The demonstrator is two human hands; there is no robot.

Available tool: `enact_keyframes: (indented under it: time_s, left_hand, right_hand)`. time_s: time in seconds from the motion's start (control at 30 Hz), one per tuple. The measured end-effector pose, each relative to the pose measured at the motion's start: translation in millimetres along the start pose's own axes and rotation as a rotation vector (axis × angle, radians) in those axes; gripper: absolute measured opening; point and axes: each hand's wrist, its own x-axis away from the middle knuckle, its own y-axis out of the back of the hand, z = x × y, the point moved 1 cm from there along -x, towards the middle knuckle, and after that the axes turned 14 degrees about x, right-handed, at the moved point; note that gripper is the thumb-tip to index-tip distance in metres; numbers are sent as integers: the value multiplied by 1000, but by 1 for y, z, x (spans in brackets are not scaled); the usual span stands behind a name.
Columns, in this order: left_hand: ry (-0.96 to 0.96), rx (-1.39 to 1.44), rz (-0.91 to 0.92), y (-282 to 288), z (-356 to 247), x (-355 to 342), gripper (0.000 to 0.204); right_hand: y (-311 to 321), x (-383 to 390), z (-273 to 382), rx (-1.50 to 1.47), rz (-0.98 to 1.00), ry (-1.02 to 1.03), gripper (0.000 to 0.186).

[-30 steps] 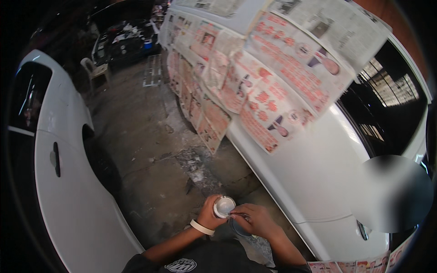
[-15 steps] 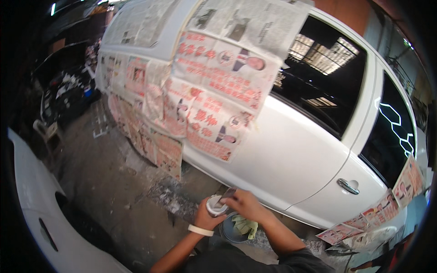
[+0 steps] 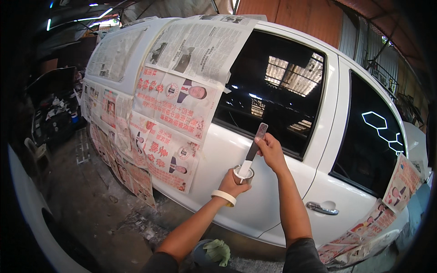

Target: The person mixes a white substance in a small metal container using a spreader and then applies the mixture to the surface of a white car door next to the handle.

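My left hand [image 3: 231,184] is wrapped round a small metal can [image 3: 249,179] with white paint about its rim and inside. A flat stirring stick [image 3: 252,151], dark in the middle and coated white at its lower end, stands tilted with that end in the can's mouth. The fingers of my right hand [image 3: 269,149] pinch it near its grey upper end. Both hands are raised in front of the white car door [image 3: 255,200], below its dark window [image 3: 277,82]. How deep the white paint is in the can cannot be made out.
Newspaper sheets [image 3: 168,132] cover the car's side to the left, and more masking paper [image 3: 368,223] hangs at the lower right. A bucket with a green cloth [image 3: 217,251] stands on the floor below my arms. Another car [image 3: 32,218] is at the left edge.
Both hands have risen from low over the bucket to the door, carrying the can and the stick. The stick now stands more upright and shows more of its length. My view has tilted up.
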Motion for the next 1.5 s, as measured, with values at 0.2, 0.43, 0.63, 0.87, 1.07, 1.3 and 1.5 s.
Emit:
enact_keyframes:
  time_s: [0.2,0.43,0.63,0.87,1.07,1.3,1.5]
  left_hand:
    - [-28,-27,-71,-26,5,-4,71]
    - [14,30,-111,-33,3,1,69]
    - [-6,-42,-114,-31,7,1,69]
    - [0,-51,-142,-29,12,7,70]
    - [46,-85,-134,-31,11,6,71]
    - [-48,-142,-146,-31,16,12,71]
    - [-73,-87,-120,-51,14,29,73]
  right_hand:
    - [23,-25,-19,-7,17,40,25]
    - [20,-33,-37,-21,58,65,24]
    - [19,-31,-41,-38,66,76,26]
    - [17,-25,-43,-52,67,117,29]
    - [24,-23,-50,-102,115,167,29]
    - [23,-20,-53,-177,145,190,28]
    - [40,19,-41,8,30,141,30]
